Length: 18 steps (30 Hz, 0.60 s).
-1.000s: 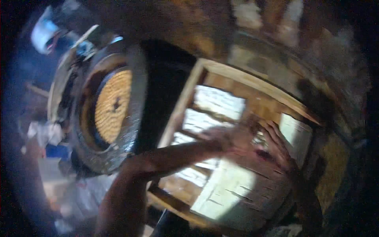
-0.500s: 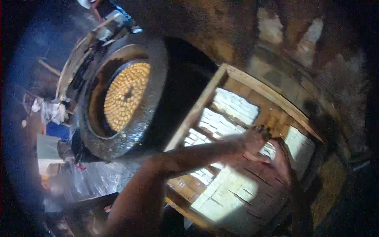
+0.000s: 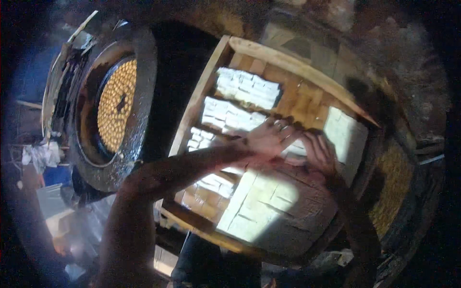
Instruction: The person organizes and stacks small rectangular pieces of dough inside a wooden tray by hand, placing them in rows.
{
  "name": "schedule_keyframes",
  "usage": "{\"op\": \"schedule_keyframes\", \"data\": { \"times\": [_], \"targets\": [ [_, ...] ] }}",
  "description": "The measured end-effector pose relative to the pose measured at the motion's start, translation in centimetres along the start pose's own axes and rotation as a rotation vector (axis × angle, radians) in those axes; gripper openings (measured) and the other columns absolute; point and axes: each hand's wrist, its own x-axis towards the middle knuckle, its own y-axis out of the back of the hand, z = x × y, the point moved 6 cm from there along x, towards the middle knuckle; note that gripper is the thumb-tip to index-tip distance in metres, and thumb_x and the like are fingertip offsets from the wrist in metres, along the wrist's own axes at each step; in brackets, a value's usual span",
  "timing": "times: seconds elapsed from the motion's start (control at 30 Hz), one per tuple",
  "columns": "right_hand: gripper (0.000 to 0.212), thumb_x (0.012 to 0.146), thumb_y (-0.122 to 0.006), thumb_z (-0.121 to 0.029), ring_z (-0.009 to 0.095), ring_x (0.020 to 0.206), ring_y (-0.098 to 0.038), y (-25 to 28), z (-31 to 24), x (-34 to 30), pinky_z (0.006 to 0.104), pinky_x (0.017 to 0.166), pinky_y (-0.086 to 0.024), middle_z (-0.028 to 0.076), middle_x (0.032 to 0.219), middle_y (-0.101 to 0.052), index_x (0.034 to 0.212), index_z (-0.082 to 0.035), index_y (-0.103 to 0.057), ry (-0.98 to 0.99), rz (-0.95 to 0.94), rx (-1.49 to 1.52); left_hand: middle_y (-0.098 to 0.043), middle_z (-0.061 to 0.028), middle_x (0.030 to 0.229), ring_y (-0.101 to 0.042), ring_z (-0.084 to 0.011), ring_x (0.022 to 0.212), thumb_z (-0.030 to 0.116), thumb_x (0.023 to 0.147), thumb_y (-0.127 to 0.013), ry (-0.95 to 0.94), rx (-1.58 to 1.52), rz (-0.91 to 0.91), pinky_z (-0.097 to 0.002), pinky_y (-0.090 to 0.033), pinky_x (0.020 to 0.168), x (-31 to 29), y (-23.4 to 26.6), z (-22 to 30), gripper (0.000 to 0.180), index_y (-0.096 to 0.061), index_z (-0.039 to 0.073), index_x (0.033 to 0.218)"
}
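Observation:
A wooden tray (image 3: pixel 293 62) holds white, soft-looking blocks that resemble cut tofu. My left hand (image 3: pixel 273 139) reaches across its middle, with fingers curled over the far side of a small group of white strips (image 3: pixel 294 148). From the right, my right hand (image 3: pixel 318 152) closes on the same strips, so they sit between both hands. Below the hands lies a large scored white slab (image 3: pixel 259 204), partly in shadow. Rows of separated white strips (image 3: pixel 247 88) line the tray's left side. Another white block (image 3: pixel 339 132) lies right of my right hand.
At the left stands a round dark-rimmed pan (image 3: pixel 144 96) with many golden pieces (image 3: pixel 113 113) in it. Clear plastic sheeting (image 3: pixel 91 221) and a pale container (image 3: pixel 53 199) are at the lower left. A brown textured surface (image 3: pixel 391 192) lies beyond the tray's right side.
The view has shifted, so the tray and pan appear farther left and the tray higher. Both hands stay over the same part of the tray, with the white strips between them showing more.

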Motion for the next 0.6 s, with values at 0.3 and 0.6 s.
{"op": "schedule_keyframes", "data": {
  "times": [0.3,0.6],
  "targets": [
    [0.068,0.070,-0.087,-0.027,0.019,0.105,-0.061,-4.1,7.2,3.5,0.0339,0.092,-0.048,0.010,0.113,-0.063,0.124,-0.004,-0.053,-0.295,-0.516,1.010,-0.064,-0.0210,0.119,-0.061,-0.0352,0.112,0.070,0.075,-0.067,0.143,-0.667,-0.381,-0.0411,-0.047,0.097,5.5,1.3,-5.3,0.079,-0.065,0.000,0.113],
    [0.067,0.075,-0.082,-0.034,0.026,0.116,-0.054,-1.6,-14.6,-1.6,0.0414,0.096,-0.045,0.010,0.128,-0.057,0.129,-0.006,-0.053,-0.208,-0.371,1.294,-0.064,-0.0204,0.122,-0.061,-0.0346,0.115,0.052,0.086,-0.065,0.301,-0.678,-0.889,-0.0447,-0.048,0.097,-13.4,10.2,4.3,0.062,-0.056,0.010,0.131]
  ]
}}
